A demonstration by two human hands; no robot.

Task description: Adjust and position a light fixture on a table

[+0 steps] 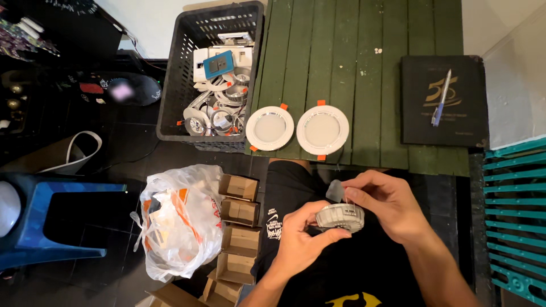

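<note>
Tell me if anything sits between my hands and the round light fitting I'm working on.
Nothing visible does. The left hand already grips the round light fitting from its side, and the right hand touches its top, fingers pinching a thin wire there. The fitting is held above the lap, apart from the green table.

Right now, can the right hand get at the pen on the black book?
Probably not at once: the right hand and left hand both grip the lamp. Otherwise nothing blocks the pen.

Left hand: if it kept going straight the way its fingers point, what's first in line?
The left hand points up and right, so it meets the round light fitting it already grips, then probably the right hand just beyond.
</note>
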